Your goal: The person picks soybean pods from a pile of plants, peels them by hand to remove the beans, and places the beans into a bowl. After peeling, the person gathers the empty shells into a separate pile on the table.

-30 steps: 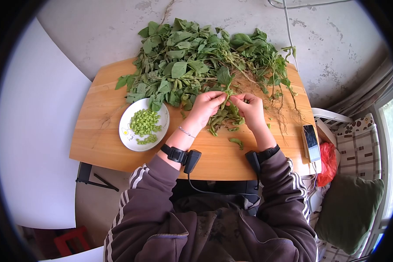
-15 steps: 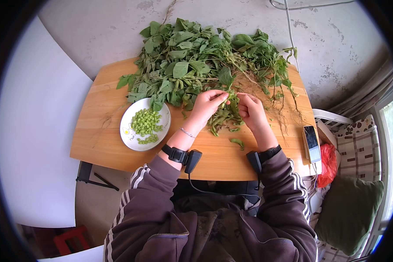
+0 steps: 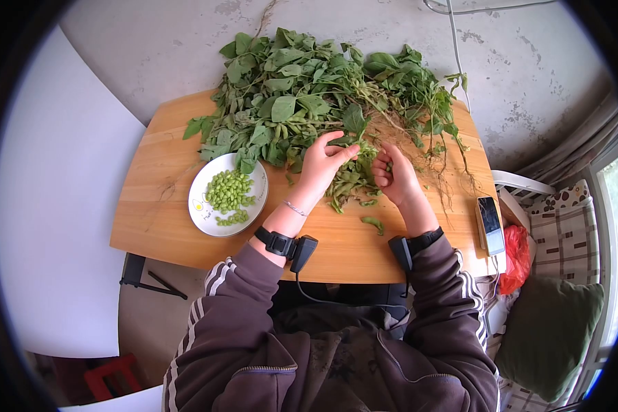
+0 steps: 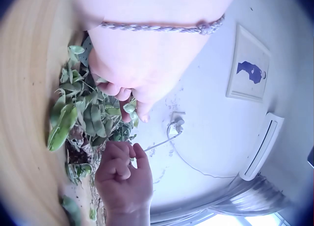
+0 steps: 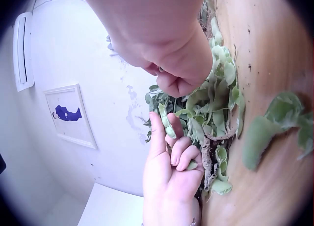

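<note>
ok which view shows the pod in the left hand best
The right wrist view: the pod shows lengthwise, bulges included, in the left hand. The left wrist view shows only part of it, by the fingers; in the head view it is too small to make out well.

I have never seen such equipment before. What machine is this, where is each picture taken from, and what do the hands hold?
There is no robot here: a person works with two bare hands. The head picture looks down from a camera worn on the head. Each wrist picture comes from a camera on that wrist, with its own hand at the top and the other below.

On the wooden table lie leafy plants, loose pods, a plate of green beans, and a phone.

The left hand pinches a green pod. The right hand has curled fingers around a small green thing, probably a bean.
</note>
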The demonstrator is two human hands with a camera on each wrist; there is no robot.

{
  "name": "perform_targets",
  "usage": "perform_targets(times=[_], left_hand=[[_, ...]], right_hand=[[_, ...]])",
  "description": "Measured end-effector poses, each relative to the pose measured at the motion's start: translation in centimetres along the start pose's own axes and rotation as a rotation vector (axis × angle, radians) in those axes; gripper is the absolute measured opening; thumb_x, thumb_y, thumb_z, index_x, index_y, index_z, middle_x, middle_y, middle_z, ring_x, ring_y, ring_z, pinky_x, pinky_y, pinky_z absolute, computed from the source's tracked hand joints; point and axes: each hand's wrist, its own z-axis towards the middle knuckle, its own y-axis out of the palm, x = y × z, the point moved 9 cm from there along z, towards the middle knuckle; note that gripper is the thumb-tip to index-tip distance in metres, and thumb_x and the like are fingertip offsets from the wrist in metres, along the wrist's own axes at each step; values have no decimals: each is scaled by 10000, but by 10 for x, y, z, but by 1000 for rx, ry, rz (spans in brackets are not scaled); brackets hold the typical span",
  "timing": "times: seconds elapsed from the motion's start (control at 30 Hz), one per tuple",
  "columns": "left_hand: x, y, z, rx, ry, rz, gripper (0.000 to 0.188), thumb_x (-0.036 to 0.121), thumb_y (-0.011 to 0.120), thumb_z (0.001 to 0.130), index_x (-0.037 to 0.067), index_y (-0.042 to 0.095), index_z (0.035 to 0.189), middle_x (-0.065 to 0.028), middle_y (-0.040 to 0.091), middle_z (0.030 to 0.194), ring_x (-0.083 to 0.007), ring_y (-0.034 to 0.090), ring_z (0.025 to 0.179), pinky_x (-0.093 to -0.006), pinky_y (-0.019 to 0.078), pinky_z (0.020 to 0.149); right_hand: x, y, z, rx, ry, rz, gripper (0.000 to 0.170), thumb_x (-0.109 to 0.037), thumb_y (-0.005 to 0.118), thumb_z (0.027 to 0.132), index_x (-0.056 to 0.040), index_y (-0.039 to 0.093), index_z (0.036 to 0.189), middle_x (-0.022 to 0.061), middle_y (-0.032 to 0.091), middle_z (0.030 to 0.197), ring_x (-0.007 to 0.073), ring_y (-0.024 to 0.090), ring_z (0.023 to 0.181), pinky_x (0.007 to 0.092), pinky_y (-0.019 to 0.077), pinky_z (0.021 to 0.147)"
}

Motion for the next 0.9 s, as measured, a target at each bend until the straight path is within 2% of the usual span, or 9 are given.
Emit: perform_targets(times=[0.07, 0.2, 0.27, 0.37, 0.5, 0.6, 0.67, 0.77, 0.9], left_hand=[[0, 0, -1, 4, -25, -46, 553, 228, 808, 857, -21, 540, 1272, -78, 725, 886, -22, 584, 684, -174, 367, 532], [-7, 0, 1, -39, -51, -157, 418, 196, 758, 900, 12, 562, 1221, -70, 733, 906, -4, 528, 637, -167, 354, 522], [-3, 1, 1, -30, -3, -110, 378, 175, 715, 931, 20, 558, 1238, -78, 738, 932, 14, 427, 557, -160, 298, 471], [8, 4, -1, -38, 43, -113, 327, 163, 688, 950, 23, 576, 1223, -80, 742, 963, 26, 382, 521, -158, 272, 445], [18, 8, -5, -54, 74, -144, 272, 154, 682, 953, 18, 609, 1178, -80, 747, 982, 27, 412, 548, -157, 290, 462], [11, 1, 0, 7, 157, -114, 251, 140, 686, 949, 31, 621, 1165, -84, 745, 986, -8, 544, 656, -164, 354, 518], [6, -3, 1, 16, 127, -105, 251, 137, 689, 946, 23, 625, 1160, -85, 739, 995, -22, 569, 693, -169, 386, 541], [9, 1, -2, 12, 118, -113, 263, 140, 696, 941, 9, 628, 1158, -81, 727, 1001, -40, 586, 727, -177, 428, 593], [7, -1, -2, 21, 101, -62, 288, 136, 706, 927, 5, 629, 1171, -68, 714, 991, -54, 595, 763, -187, 455, 655]], right_hand=[[1, -2, 0, 3, -7, -104, 269, -310, 567, 1008, -89, 513, 864, -24, 398, 717, 76, 325, 551, 220, 208, 447], [0, 14, -6, -89, -58, -323, 332, -364, 573, 1019, -38, 607, 969, -66, 365, 690, 54, 297, 536, 211, 198, 433], [3, 14, -4, -157, -65, -450, 379, -378, 615, 997, -3, 662, 1021, -80, 378, 657, 48, 300, 518, 221, 209, 435], [-10, 24, -19, 0, -208, -966, 394, -385, 704, 939, 0, 740, 1017, -82, 446, 602, 39, 360, 509, 239, 262, 442], [-10, 33, -24, 7, -276, -981, 366, -367, 753, 901, -14, 764, 997, -72, 476, 576, 39, 390, 503, 236, 285, 453], [-15, 25, -21, 53, -308, -896, 353, -347, 769, 887, -16, 762, 1010, -70, 507, 603, 39, 397, 510, 229, 302, 460], [-19, 21, -18, 35, -303, -866, 334, -324, 774, 883, -16, 761, 1011, -62, 540, 626, 39, 408, 514, 227, 317, 464], [-12, 34, -21, -29, -340, -1037, 291, -286, 761, 891, -15, 759, 997, -60, 564, 650, 37, 424, 519, 221, 325, 461], [-15, 30, -21, 16, -368, -991, 266, -259, 744, 902, -15, 745, 1009, -59, 569, 668, 35, 432, 516, 217, 322, 451]])
